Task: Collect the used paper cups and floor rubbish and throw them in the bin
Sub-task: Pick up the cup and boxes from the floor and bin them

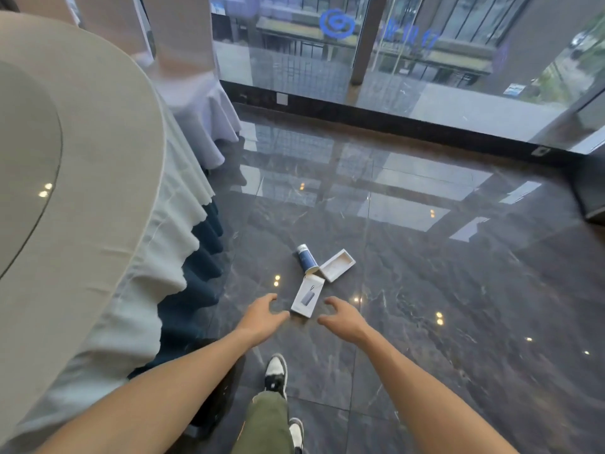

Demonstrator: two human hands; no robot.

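Observation:
Three pieces of rubbish lie together on the dark marble floor. A blue paper cup (306,258) lies on its side. Beside it rests an open white box tray (338,265). Nearer to me lies a flat white box lid (307,298) with a printed picture. My left hand (262,314) hovers just left of the lid, fingers spread and holding nothing. On the lid's right, my right hand (343,316) is also open with curled fingers. Neither hand touches the rubbish. No bin is in view.
A round table (98,158) with a pale cloth and dark skirt fills the left side. A covered chair (196,103) stands behind it. Glass doors (393,60) run along the far wall. My foot (276,371) stands just behind the hands.

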